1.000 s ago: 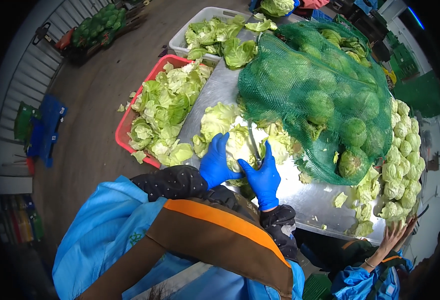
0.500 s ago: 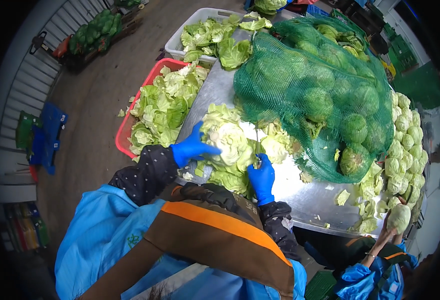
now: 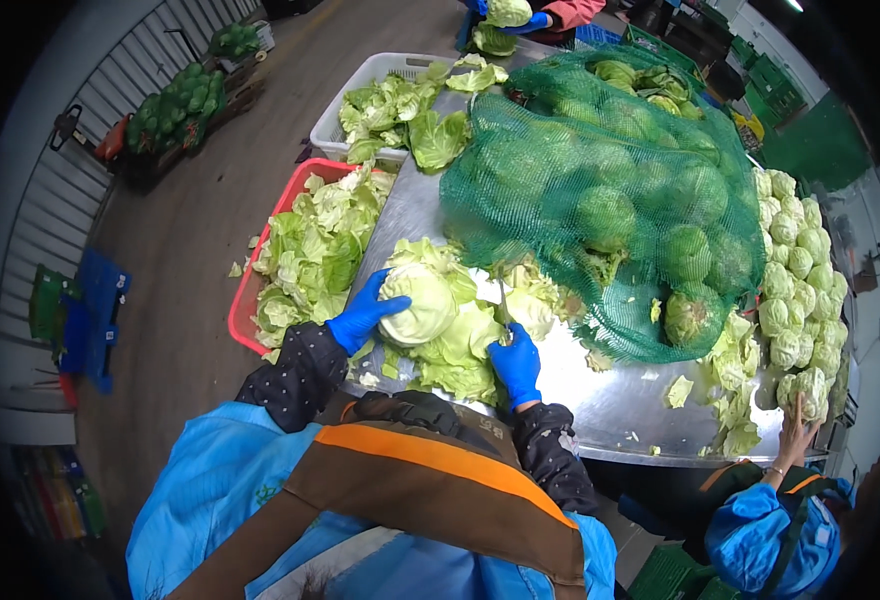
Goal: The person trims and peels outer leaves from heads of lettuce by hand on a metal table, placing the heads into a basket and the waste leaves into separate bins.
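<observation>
My left hand (image 3: 362, 312), in a blue glove, curls around the left side of a pale green cabbage (image 3: 418, 308) with a smooth round face up. Loose outer leaves (image 3: 457, 352) lie beneath and beside the cabbage on the metal table. To the right, my right hand (image 3: 516, 368), also gloved in blue, is closed around a knife; its handle is mostly hidden by the fingers. The narrow knife blade (image 3: 503, 299) points away from me, apart from the cabbage. More pale leaves (image 3: 532, 308) lie just beyond the blade.
A green net sack (image 3: 600, 200) of cabbages covers much of the table (image 3: 600, 410). Left stand a red crate (image 3: 245, 318) and a white crate (image 3: 325, 132) of leaves. Trimmed cabbages (image 3: 795, 260) are stacked at right, where a co-worker's hand (image 3: 795, 437) touches one. Another person works at the far end.
The cabbage has turned from its stem side to a smooth face, and my left hand now cups it. The co-worker at right has brought a cabbage onto the stack.
</observation>
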`<state>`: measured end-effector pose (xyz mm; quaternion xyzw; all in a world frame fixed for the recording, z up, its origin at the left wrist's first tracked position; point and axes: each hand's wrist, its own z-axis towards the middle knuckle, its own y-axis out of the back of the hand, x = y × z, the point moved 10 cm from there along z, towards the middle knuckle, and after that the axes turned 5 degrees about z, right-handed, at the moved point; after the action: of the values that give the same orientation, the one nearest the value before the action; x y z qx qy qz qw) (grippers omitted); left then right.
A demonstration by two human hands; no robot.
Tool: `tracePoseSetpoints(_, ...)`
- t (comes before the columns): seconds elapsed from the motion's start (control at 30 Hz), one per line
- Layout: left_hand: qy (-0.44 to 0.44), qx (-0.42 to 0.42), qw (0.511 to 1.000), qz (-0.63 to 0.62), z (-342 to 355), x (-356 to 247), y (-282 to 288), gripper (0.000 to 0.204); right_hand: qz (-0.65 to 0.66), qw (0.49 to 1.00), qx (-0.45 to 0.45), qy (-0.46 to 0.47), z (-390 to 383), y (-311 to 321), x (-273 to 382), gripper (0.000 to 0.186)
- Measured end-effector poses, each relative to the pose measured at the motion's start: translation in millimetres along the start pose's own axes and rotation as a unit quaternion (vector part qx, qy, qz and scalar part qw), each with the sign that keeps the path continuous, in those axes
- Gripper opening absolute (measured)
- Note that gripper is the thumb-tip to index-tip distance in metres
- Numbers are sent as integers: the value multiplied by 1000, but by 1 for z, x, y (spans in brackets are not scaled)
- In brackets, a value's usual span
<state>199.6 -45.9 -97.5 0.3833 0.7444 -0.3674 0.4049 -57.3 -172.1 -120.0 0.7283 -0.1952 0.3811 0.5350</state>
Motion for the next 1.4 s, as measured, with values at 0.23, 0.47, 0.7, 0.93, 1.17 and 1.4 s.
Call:
tracePoseSetpoints(0.23, -141, 206, 951, 181, -28, -104, -79, 110, 375, 911, 123, 123, -35, 62, 105, 82)
tracePoseSetpoints(0.47, -6, 197, 980, -11, -46, -71, -123, 121, 528, 824, 200, -59, -42, 40, 82, 89)
tracePoseSetpoints(0.7, -151, 76, 951, 258, -25, -54, -131, 102, 441, 886, 128, -64, -52, 31, 14, 67)
tracePoseSetpoints(0.93, -207, 67, 807, 550, -26, -30, -168, 113, 40, 998, 8, 43, -75, 67, 11, 50)
tracePoseSetpoints(1.17, -175, 57, 829, 529, -17, -13, -160, 109, 2, 999, 21, 33, -76, 66, 26, 50)
tracePoseSetpoints(1.4, -200, 41, 821, 534, -20, -9, -163, 112, 115, 992, -49, -29, -46, 48, -27, 47)
